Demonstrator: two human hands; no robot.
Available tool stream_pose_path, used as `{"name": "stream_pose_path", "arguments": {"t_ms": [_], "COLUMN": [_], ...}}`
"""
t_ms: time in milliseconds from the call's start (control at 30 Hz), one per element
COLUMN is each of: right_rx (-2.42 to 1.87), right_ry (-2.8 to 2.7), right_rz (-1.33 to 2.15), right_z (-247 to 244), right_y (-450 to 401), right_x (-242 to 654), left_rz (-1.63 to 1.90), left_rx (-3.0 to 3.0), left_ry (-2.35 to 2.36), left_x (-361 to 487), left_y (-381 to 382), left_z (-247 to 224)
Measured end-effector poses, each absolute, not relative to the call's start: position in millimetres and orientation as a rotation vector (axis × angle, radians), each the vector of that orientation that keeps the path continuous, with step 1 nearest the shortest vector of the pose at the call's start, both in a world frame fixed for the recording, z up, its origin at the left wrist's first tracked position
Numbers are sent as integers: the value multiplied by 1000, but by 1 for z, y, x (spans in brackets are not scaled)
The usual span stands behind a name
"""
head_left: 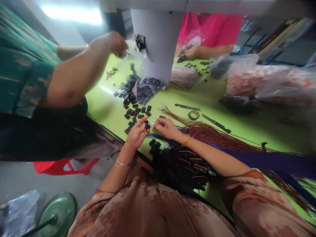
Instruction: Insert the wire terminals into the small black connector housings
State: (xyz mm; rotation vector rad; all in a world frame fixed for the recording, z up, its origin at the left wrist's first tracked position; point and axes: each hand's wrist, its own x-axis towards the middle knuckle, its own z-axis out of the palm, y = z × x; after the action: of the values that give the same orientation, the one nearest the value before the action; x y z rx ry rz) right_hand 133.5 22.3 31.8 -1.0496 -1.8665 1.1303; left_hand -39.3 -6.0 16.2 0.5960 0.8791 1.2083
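Note:
Near the table's front edge, my left hand (137, 133) holds a small black connector (147, 124) between thumb and fingers. My right hand (168, 128) is closed just to its right, pinching the end of a thin wire (152, 124) that points at the connector. Several black housings (134, 112) lie loose on the green table (113, 115) beyond my left hand. Bundles of brown wires (202, 130) and blue wires (247, 156) stretch to the right, partly under my right forearm. A heap of black parts (180, 168) lies close to my body.
A bag of dark parts (146, 89) stands by a grey post (156, 36). Black tape (194, 115) lies between two dark blades (216, 123). A person's arm (81, 69) reaches in at left; another person in pink (209, 29) works opposite. Plastic-wrapped bundles (269, 80) sit at right.

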Motion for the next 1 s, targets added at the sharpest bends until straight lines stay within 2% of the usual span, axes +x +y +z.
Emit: {"name": "stream_pose_path", "arguments": {"t_ms": [600,1000], "right_rx": [-1143,-1012], "right_ry": [-2025,-2162], "right_rz": [1019,911], "right_z": [39,32], "right_y": [20,21], "right_x": [132,132], "left_rz": [1164,1274], "left_rx": [609,669], "left_ry": [873,1060], "left_x": [-39,-26], "left_y": [-10,-18], "left_z": [16,15]}}
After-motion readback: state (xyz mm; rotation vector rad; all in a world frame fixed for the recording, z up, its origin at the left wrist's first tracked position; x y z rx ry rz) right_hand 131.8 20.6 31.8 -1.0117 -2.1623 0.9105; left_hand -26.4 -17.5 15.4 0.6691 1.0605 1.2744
